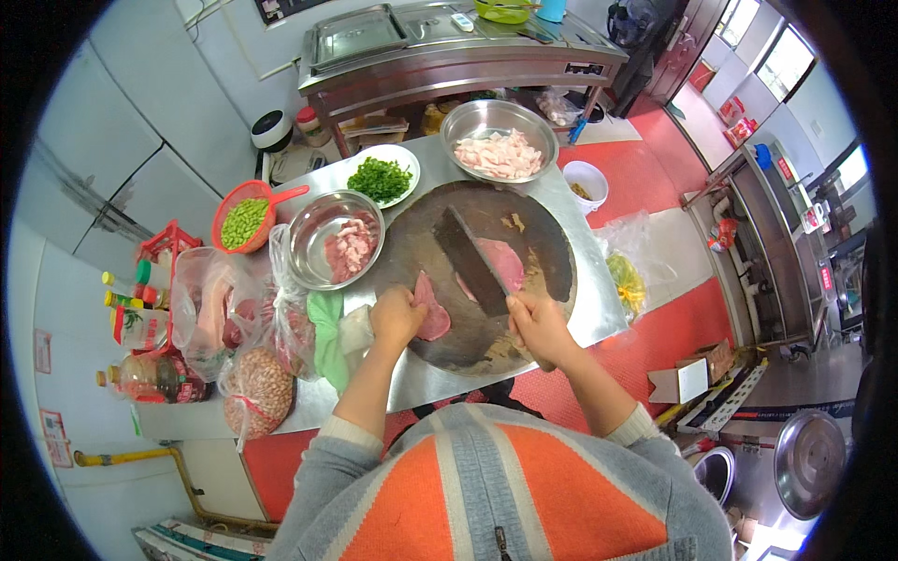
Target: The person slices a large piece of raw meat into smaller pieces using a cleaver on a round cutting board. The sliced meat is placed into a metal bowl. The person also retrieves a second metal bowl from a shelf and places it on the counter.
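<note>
On a round wooden chopping block (484, 350) lie pieces of raw meat. My right hand (539, 329) grips the handle of a cleaver (471, 263), its broad dark blade slanting up and left over the block. Behind the blade a larger pink piece of meat (502, 263) shows, partly hidden by it. A flat meat slice (430, 312) lies at the block's left side, its edge held under the fingertips of my left hand (395, 317). Just beyond that hand stands a steel bowl (309, 245) with cut meat (351, 249) in it.
Toward the back are a plate of chopped greens (381, 179), a steel bowl of sliced pale meat (499, 156) and a red strainer of green beans (244, 224). Left lie bagged meat (217, 308), bagged peanuts (258, 393) and a green cloth (326, 336). A white bucket (586, 186) stands right.
</note>
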`<move>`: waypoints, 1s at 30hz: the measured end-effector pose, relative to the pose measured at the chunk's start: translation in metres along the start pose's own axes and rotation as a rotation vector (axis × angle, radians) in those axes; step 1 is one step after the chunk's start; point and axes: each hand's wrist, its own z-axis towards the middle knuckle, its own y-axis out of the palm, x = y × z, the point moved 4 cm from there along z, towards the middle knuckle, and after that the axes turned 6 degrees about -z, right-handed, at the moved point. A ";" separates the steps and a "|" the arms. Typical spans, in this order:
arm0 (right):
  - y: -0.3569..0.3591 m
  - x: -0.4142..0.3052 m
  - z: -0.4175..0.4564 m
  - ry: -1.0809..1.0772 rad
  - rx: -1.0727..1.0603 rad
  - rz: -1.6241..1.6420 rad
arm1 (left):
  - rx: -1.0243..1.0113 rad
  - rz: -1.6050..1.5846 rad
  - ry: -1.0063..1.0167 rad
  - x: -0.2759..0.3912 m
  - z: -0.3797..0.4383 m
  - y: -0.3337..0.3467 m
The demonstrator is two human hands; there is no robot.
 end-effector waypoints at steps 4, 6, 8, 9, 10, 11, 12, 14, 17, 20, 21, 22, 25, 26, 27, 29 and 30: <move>0.016 0.001 -0.026 -0.010 -0.136 0.061 | 0.035 -0.449 -0.092 -0.036 0.002 0.024; 0.017 0.009 -0.035 0.018 -0.094 0.112 | -0.017 -0.820 -0.172 -0.040 0.000 0.036; 0.012 0.022 -0.042 0.027 -0.051 0.164 | -0.139 -1.225 -0.266 -0.002 -0.014 0.028; 0.010 0.023 -0.043 0.023 -0.035 0.176 | -0.136 -1.256 -0.270 0.004 -0.018 0.024; 0.008 0.022 -0.044 0.020 -0.020 0.188 | -0.133 -1.287 -0.274 0.008 -0.021 0.022; 0.006 0.021 -0.045 0.017 -0.005 0.199 | -0.129 -1.319 -0.278 0.009 -0.023 0.020; 0.003 0.019 -0.047 0.028 -0.001 0.190 | -0.126 -1.234 -0.316 0.005 -0.028 0.021; -0.002 0.014 -0.049 0.050 0.003 0.170 | -0.118 -1.063 -0.393 -0.012 -0.043 0.018; 0.001 0.013 -0.050 0.018 -0.073 0.137 | 0.002 -0.267 -0.033 -0.049 -0.056 0.006; 0.006 0.005 -0.054 0.009 -0.141 0.048 | 0.093 -0.215 0.125 -0.039 -0.069 -0.007; 0.008 0.005 -0.053 -0.057 -0.137 -0.015 | 0.119 -0.180 0.210 -0.027 -0.073 -0.013; 0.011 0.008 -0.052 -0.121 -0.131 -0.079 | 0.175 -0.266 0.203 -0.019 -0.075 -0.012; 0.014 -0.001 -0.049 -0.234 -0.169 -0.247 | 0.204 -0.066 0.669 0.011 -0.082 -0.011; 0.015 -0.006 -0.046 -0.257 -0.191 -0.299 | 0.165 -0.050 0.759 0.014 -0.084 -0.006; 0.015 -0.007 -0.043 -0.287 -0.203 -0.349 | 0.163 -0.054 0.771 0.016 -0.084 -0.001; 0.016 -0.009 -0.037 -0.348 -0.230 -0.447 | 0.160 -0.060 0.796 0.020 -0.083 0.007; 0.017 -0.010 -0.035 -0.340 -0.238 -0.474 | 0.184 -0.044 0.776 0.017 -0.083 0.010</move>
